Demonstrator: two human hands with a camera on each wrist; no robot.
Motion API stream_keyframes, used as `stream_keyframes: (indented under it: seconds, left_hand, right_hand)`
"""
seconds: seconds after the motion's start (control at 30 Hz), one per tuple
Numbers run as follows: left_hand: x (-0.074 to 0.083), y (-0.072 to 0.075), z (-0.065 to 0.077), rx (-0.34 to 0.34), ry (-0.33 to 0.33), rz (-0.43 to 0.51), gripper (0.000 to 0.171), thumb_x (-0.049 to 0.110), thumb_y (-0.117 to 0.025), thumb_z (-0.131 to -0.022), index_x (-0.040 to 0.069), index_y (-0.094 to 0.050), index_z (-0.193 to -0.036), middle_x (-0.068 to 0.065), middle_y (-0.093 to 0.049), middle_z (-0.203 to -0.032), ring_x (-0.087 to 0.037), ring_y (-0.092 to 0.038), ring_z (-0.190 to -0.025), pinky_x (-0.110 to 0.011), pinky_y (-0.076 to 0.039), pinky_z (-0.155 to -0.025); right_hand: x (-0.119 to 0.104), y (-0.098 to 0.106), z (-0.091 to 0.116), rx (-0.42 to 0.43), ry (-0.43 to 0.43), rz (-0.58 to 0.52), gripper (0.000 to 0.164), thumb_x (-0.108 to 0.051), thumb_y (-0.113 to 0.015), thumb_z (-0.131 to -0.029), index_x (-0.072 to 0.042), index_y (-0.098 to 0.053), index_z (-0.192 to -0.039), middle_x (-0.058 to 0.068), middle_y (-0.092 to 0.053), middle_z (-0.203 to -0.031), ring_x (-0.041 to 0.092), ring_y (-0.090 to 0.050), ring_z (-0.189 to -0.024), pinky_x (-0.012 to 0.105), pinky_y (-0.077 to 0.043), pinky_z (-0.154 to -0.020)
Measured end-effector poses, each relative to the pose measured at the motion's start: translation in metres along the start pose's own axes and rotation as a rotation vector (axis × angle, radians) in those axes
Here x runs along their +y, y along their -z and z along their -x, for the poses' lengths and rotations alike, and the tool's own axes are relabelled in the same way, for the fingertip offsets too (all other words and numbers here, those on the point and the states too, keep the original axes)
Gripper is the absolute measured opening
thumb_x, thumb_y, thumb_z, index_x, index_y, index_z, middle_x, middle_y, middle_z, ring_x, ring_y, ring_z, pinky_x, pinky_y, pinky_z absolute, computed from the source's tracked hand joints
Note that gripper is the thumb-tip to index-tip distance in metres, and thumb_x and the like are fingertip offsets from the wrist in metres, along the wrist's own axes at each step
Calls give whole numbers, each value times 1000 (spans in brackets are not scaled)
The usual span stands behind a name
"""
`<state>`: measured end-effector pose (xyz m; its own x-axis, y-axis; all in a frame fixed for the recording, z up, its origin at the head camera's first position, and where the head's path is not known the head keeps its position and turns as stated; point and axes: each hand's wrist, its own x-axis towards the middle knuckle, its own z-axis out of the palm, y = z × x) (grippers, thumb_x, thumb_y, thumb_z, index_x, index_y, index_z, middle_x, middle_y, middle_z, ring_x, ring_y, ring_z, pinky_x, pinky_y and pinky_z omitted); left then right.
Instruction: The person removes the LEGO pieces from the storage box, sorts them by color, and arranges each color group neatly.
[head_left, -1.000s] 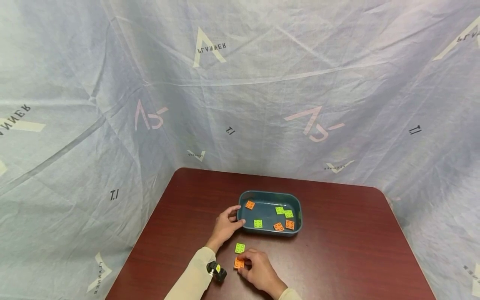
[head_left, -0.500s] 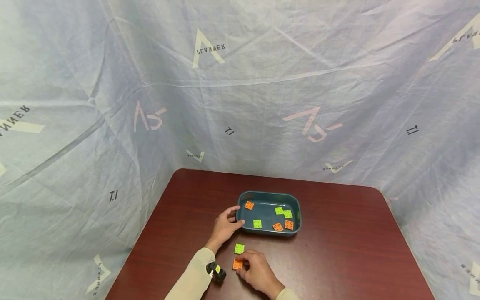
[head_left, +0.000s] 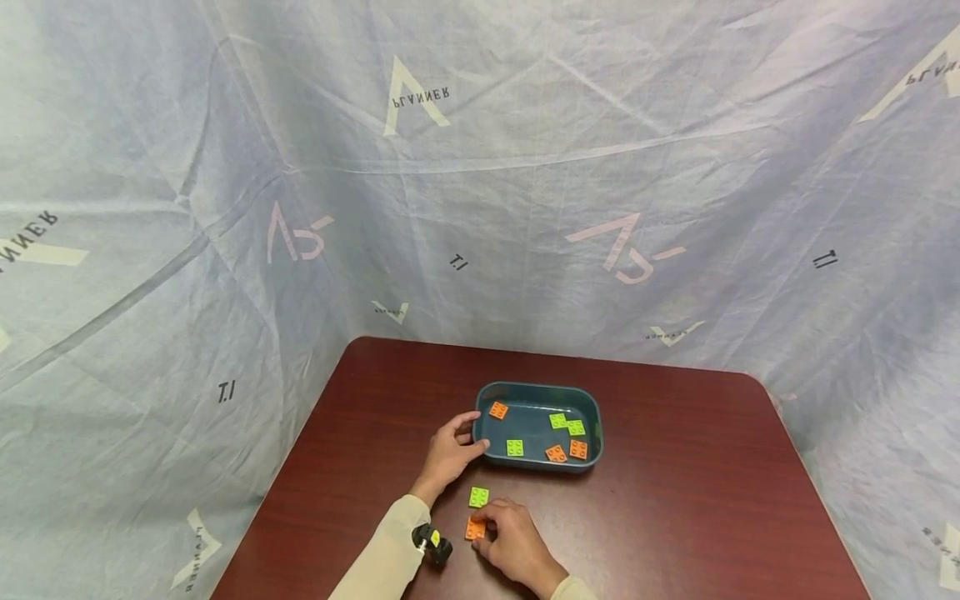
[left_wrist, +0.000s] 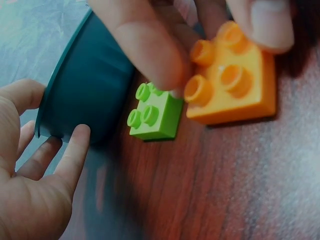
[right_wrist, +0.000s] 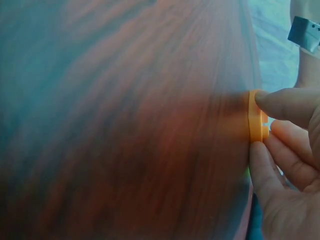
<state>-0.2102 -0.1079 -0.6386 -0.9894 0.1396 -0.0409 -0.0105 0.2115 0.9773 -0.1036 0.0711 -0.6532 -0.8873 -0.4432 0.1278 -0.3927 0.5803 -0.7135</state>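
Observation:
My right hand (head_left: 516,540) pinches an orange toy building block (head_left: 476,529) between thumb and fingertips, down at the table near its front. In the right wrist view the block (right_wrist: 256,116) shows edge-on between the fingers. Just beyond it a lime green block (head_left: 478,497) sits on the table, studs up, close to my right fingertips in the left wrist view. My left hand (head_left: 447,454) touches the left end of a dark teal tray (head_left: 542,386), with its fingers spread along the outer wall. The left wrist view shows those fingertips on the tray wall (left_wrist: 90,75).
Inside the tray lie several green blocks (head_left: 514,448) and orange blocks (head_left: 578,450). The dark red table (head_left: 690,467) extends to both sides. Grey printed cloth (head_left: 525,208) hangs behind and beside it. A small black wrist camera (head_left: 432,544) is strapped on the left forearm.
The whole head view shifts very slightly to the left between the first two frames. Otherwise both hands, the tray and the blocks stay where they were.

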Motion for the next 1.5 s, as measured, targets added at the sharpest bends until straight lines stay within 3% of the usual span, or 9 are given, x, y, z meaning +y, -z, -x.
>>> stream_keyframes:
  seconds: [0.47,1.0,1.23,1.33,1.5]
  left_hand:
    - [0,-1,0,8,2,5,63,28,-84,-93,17,-59,-150,-19,-63,-143,-38,-67,-128,-44,-64,-89]
    - [-1,0,-2,13,-9,-9,63,28,-83,-94,15,-59,-150,-20,-65,-141,-37,-69,-125,-39,-64,-88]
    - [-2,-2,-1,7,-8,-7,63,28,-83,-94,14,-59,-151,-20,-65,-141,-35,-71,-123,-40,-64,-88]
    - [-1,-2,-1,8,-9,-14,62,27,-82,-95,15,-59,-151,-19,-65,-142,-36,-70,-123,-41,-64,-89]
    - [0,-2,-1,14,-3,-40,61,25,-81,-96,16,-58,-152,-18,-65,-143,-36,-70,-125,-41,-63,-90]
  right_hand:
    - [-3,2,0,27,17,3,21,-16,-90,-83,-17,-81,-102,-8,-74,-98,1,-64,-87,22,-54,-73]
    - [-22,32,-12,61,-39,-45,27,-20,-87,-87,-11,-80,-111,1,-75,-105,12,-72,-93,27,-59,-78]
    - [-20,47,-19,167,13,-103,27,-10,-89,-84,-9,-80,-110,5,-76,-107,23,-76,-93,34,-64,-78]
    - [-19,56,-22,222,16,-82,29,-10,-90,-83,-13,-80,-110,1,-78,-108,21,-77,-96,34,-64,-78]
    - [-17,72,-28,237,2,-77,29,-14,-89,-86,-14,-80,-113,4,-78,-109,23,-76,-99,40,-64,-83]
